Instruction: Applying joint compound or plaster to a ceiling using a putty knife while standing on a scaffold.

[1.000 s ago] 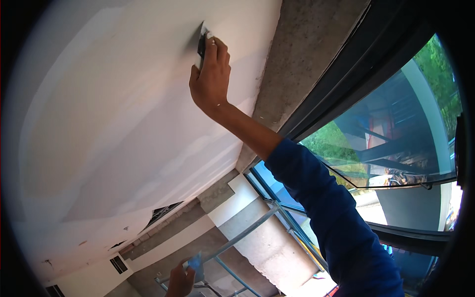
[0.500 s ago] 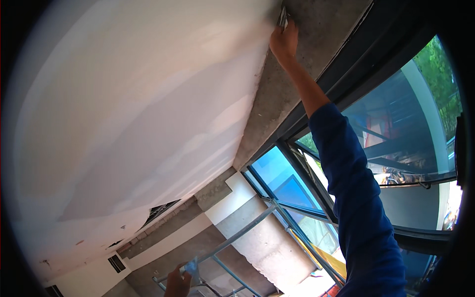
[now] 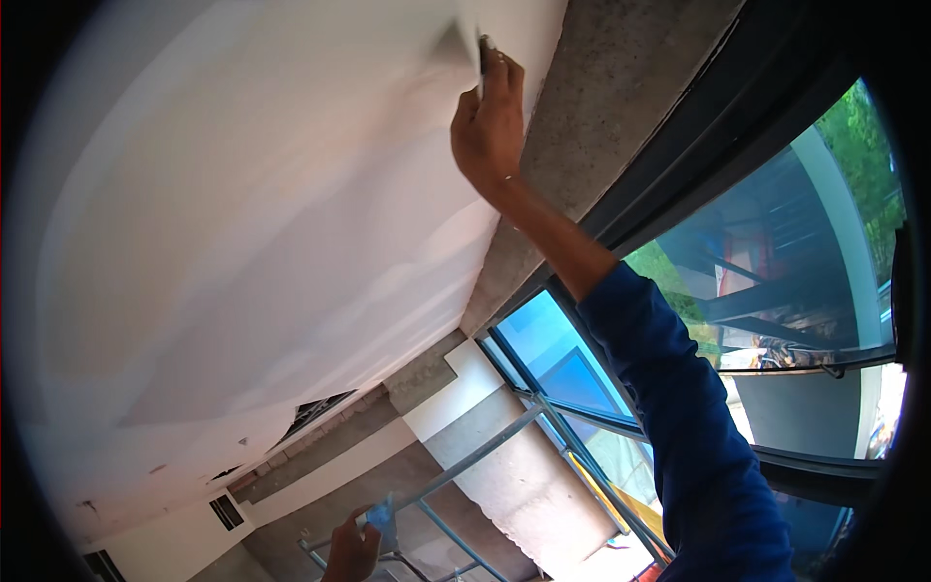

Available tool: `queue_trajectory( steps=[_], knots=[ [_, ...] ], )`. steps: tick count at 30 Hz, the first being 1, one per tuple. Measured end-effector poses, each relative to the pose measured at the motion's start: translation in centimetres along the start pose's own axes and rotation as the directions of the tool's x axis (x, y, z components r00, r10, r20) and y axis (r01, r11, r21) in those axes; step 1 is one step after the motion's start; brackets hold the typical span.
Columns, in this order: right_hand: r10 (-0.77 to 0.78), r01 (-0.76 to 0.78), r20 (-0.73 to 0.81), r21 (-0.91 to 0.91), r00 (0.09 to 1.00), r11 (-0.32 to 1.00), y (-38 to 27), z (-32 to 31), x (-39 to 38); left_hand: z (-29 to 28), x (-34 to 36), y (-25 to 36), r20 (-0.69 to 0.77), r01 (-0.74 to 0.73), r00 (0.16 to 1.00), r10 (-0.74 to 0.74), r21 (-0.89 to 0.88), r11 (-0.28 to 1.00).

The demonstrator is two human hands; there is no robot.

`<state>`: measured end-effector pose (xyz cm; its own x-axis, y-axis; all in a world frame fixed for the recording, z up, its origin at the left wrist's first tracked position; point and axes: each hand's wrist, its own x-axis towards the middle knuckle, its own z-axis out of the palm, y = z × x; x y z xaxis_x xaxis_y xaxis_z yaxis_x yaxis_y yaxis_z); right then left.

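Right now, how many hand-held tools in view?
2: dark flat tool in the right grip, near the top; blue tool in the left grip, near the bottom. Others may be hidden.

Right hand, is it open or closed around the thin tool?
Closed: the right hand has its fingers along one side of the thin tool, its thumb on the other.

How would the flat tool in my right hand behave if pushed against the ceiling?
The flat tool looks thin edge-on, so it may flex slightly. Held up in your right hand alone, it is probably light. Pale residue on the fingers suggests the grip could turn slippery.
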<state>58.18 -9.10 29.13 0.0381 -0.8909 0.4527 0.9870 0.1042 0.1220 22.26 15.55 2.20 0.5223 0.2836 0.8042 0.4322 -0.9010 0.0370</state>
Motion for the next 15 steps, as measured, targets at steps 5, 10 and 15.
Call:
queue_trajectory(
  steps=[5, 10, 15],
  knots=[
    [0.095, -0.101, -0.170, -0.026, 0.981, 0.995, 8.7, -1.0, 4.3, -1.1, -1.0, 0.1, 0.078, 0.062, 0.995, -0.063, 0.006, 0.998],
    [0.331, -0.349, -0.169, -0.092, 0.929, 0.933, 9.5, 0.5, 4.9, -2.4, -2.1, -1.1, 0.057, 0.087, 0.995, -0.088, 0.013, 0.996],
    [0.257, -0.256, -0.117, 0.018, 0.959, 0.966, -0.1, 4.7, -1.1, -2.9, -2.5, -1.8, 0.033, 0.126, 0.991, -0.127, 0.039, 0.991]
  ],
)
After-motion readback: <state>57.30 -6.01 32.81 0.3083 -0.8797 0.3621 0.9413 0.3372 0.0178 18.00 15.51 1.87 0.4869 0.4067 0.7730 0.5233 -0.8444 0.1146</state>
